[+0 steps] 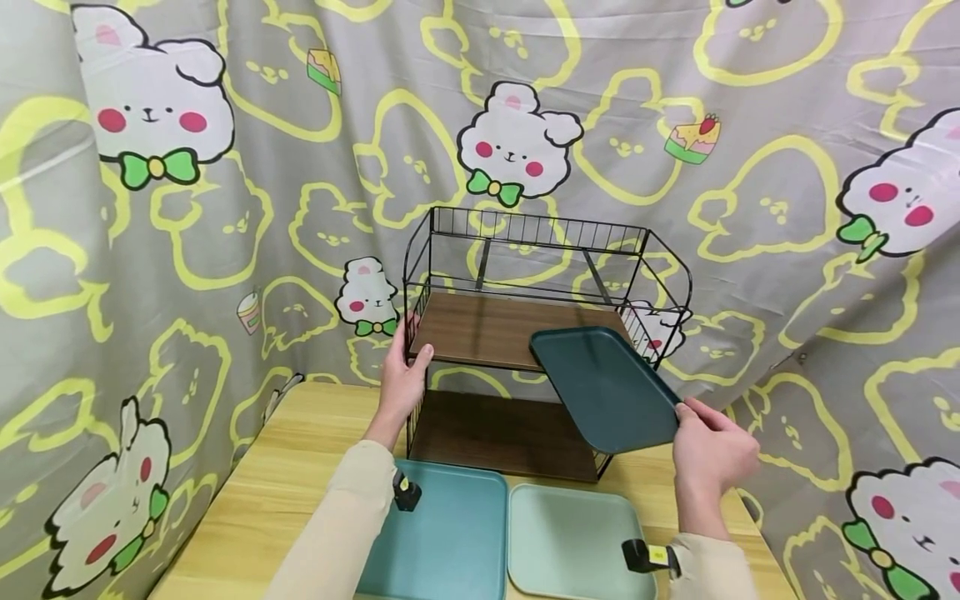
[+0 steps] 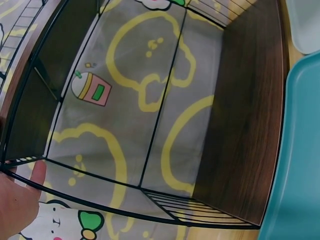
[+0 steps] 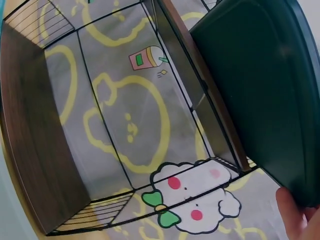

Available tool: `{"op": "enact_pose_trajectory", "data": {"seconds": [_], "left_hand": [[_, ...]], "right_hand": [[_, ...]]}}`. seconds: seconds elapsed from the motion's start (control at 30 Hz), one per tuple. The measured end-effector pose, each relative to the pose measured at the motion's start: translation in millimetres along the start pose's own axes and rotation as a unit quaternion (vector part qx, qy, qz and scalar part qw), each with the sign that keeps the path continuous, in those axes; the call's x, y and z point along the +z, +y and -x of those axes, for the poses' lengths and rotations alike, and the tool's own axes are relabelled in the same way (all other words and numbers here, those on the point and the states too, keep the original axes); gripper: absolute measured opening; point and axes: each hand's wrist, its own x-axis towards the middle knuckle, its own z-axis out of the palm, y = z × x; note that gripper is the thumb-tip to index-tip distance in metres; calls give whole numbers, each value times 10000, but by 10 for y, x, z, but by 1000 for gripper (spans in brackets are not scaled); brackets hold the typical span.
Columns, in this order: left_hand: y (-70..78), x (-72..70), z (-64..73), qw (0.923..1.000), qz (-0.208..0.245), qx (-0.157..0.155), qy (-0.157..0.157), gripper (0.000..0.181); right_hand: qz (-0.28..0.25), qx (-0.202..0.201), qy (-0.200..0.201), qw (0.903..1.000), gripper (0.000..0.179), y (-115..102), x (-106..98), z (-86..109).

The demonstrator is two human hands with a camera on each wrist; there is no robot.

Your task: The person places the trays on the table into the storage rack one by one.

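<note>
A two-tier black wire rack with brown wood-look shelves [image 1: 480, 327] stands on the table. At its left side, my left hand [image 1: 400, 379] grips the wire frame around the upper shelf's level, thumb in front; in the left wrist view this hand [image 2: 19, 207] is partly cut off. My right hand [image 1: 712, 450] pinches a dark green tray [image 1: 611, 392] by its right corner. The tray tilts, its far end over the right front part of the upper shelf. The right wrist view shows the tray's underside [image 3: 265, 90] close to that shelf's front edge.
A teal tray [image 1: 450, 537] and a pale green tray [image 1: 577, 537] lie side by side on the wooden table [image 1: 247, 492], in front of the rack. The lower shelf [image 1: 495, 433] sits just behind them. A patterned curtain [image 1: 300, 208] hangs around the back and sides.
</note>
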Motion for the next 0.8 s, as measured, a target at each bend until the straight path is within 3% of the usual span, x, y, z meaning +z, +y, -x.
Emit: {"op": "enact_pose_trajectory", "data": {"seconds": [0.23,0.57,0.8], "left_hand": [[-2,5,0,10000,-5,32,17,69],[9,-5,7,10000,-43,-56,15,68],[16,-3,12,10000,-30,-30,10,68]], "right_hand": [[-322,-41,388,9987,19,-17,283,78],[-799,508,880,9916,21,-135,611,130],[-991,578,1282,9851,22,-142,789,149]]}}
